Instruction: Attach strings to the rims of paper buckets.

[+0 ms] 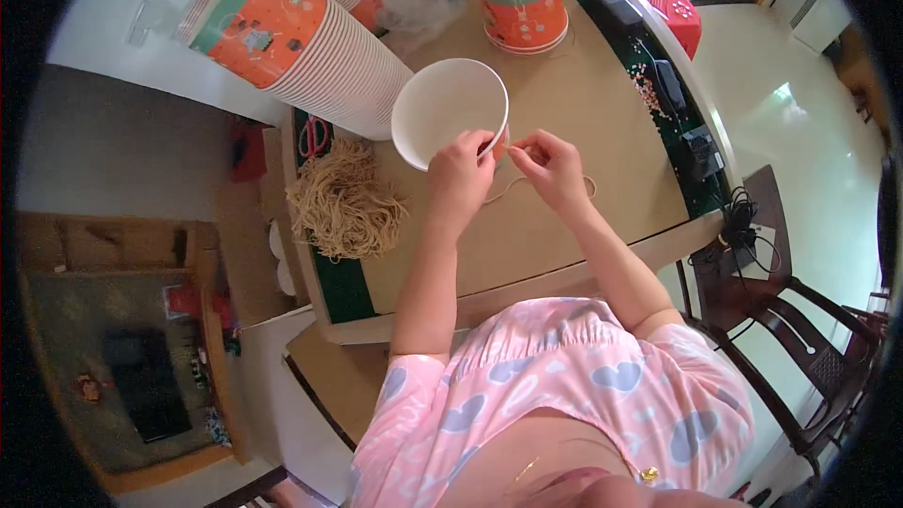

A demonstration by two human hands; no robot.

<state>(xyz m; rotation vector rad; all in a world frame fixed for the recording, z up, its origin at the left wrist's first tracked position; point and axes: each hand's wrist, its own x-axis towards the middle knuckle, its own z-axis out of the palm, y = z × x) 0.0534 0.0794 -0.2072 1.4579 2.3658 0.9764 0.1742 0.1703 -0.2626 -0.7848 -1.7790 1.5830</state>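
A white-lined paper bucket (442, 103) is tilted in my left hand (459, 174), whose fingers grip its near right rim. Close beside that rim, my right hand (553, 167) pinches a thin tan cord (513, 184). The cord hangs below the bucket and curls over the brown board, passing under my right hand. Part of the bucket's orange outer wall shows between the two hands. To the left of my left forearm lies a heap of cut tan cords (346, 202).
A tall leaning stack of orange and green paper buckets (310, 47) stands at the back left. Upside down at the back sits another bucket (520, 0). Red-handled scissors (314, 136) lie near the cord heap. Black cables (743, 216) hang at the right edge by a dark chair (809, 357).
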